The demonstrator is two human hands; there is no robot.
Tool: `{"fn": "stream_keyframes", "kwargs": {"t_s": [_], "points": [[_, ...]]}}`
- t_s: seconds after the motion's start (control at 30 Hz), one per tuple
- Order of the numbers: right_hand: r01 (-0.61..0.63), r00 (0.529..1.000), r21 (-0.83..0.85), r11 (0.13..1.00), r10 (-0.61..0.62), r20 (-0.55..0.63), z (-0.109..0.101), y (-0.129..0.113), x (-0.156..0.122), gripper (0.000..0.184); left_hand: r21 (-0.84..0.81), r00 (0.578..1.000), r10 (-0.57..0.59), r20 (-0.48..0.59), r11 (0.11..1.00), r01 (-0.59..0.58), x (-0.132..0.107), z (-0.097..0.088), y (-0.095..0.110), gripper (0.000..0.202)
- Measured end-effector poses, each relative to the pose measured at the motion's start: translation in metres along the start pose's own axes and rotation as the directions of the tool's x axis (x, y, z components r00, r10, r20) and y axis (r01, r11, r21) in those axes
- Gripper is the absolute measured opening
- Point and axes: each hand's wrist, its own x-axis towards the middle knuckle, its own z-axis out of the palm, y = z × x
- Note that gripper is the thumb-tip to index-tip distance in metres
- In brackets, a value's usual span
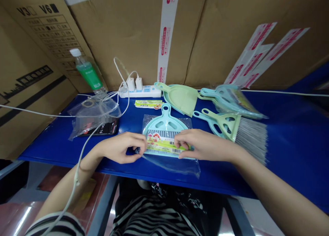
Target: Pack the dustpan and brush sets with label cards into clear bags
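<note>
Head view: both forearms angled inward, wrists low. Left hand curled, pinching edge of clear plastic bag. Right hand curled over right end of teal dustpan and brush set, pinching it. Set lies flat in bag on blue table, between hands, near front edge. Green dustpan and bristle brush lie just beyond.

Packing workshop: stacked cardboard cartons, blue workbench, bagged dustpan-and-brush sets, loose printed packing strips.

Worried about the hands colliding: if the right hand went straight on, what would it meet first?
The right hand already rests on the label card of the bagged teal dustpan. Past that, it would likely meet the left hand, though depth is unclear.
</note>
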Motion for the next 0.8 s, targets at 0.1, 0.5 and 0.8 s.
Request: {"fn": "stream_keyframes", "kwargs": {"t_s": [0.1,0.5,0.8], "points": [[0.025,0.999,0.047,0.999,-0.026,0.022,0.001,-0.001,0.002,0.013,0.017,0.999,-0.041,-0.014,0.999,0.041,0.002,0.0,-0.001,0.012],[0.074,0.995,0.103,0.992,-0.08,0.053,0.003,-0.005,0.003,0.012,0.138,0.998,-0.003,-0.067,0.99,0.012,0.001,0.009,-0.012,0.026],[0.097,0.994,0.149,0.984,-0.105,0.042,0.005,-0.005,0.004,0.013,0.074,0.999,0.0,-0.054,0.997,0.004,0.006,0.009,-0.008,0.01]]}}
